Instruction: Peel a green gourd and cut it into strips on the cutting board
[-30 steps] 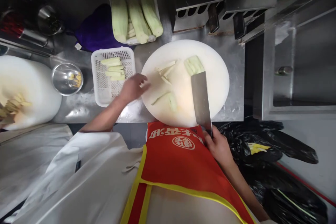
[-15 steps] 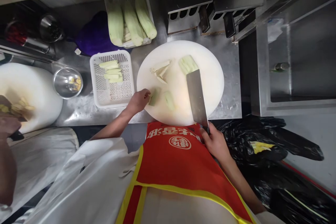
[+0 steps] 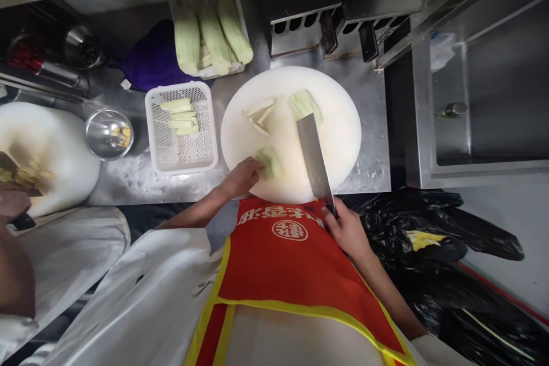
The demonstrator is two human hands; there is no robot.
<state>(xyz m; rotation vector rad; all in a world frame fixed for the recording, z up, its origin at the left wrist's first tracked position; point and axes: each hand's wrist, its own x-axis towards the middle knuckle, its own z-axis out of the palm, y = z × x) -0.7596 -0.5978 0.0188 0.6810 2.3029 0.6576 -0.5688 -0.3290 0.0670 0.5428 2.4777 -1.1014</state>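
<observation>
A round white cutting board (image 3: 338, 126) lies on the steel counter in front of me. My left hand (image 3: 242, 176) is closed on pale green vegetable pieces (image 3: 269, 163) at the board's near edge. My right hand (image 3: 345, 229) grips the handle of a cleaver (image 3: 312, 154), whose blade lies flat across the board. Thin cut strips (image 3: 258, 114) and another green chunk (image 3: 304, 104) rest farther back on the board.
A small white basket (image 3: 156, 131) holds cut strips left of the board. Behind it a larger basket (image 3: 210, 34) holds peeled vegetables. A steel bowl (image 3: 108, 134) and a second white board (image 3: 47, 148) lie at left, where another person's hand (image 3: 12, 206) works. Black bags (image 3: 429, 229) sit at right.
My left hand came back from beside the small basket to the board's near edge and gathered the green pieces together. The cleaver shifted slightly left.
</observation>
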